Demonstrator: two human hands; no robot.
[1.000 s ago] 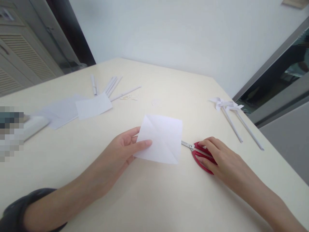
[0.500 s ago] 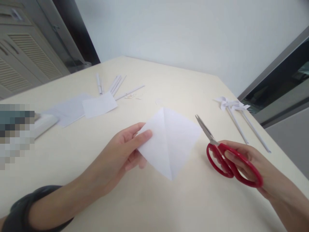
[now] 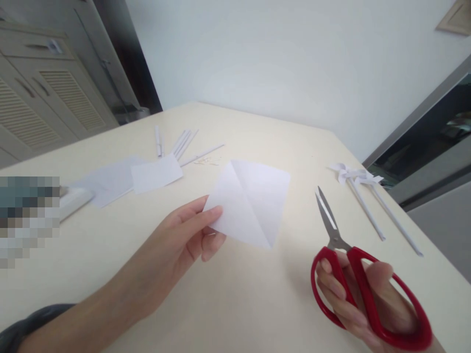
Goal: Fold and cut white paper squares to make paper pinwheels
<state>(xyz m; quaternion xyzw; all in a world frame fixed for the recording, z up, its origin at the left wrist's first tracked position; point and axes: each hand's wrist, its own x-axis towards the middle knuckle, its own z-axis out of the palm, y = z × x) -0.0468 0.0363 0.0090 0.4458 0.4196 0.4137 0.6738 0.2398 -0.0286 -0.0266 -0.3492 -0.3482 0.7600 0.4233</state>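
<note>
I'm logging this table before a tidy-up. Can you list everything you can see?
paper square: 1, white, centre, creased
scissors: 1, red with silver blades, right foreground
paper pinwheels: 2, white, right side, on sticks
paper sticks: several, white, back left
loose paper: several sheets, white, left side
scraps: several, pale, beside the paper sticks
boxy item: 1, white, left edge, partly pixelated
table: 1, cream, under these
wall: 1, white, behind the table
cabinet: 1, beige, upper left
wall plate: 1, beige, upper right
sleeve or band: 1, dark, lower left
left hand: 1, bare, holding the paper square
right hand: 1, bare, holding the scissors
</note>
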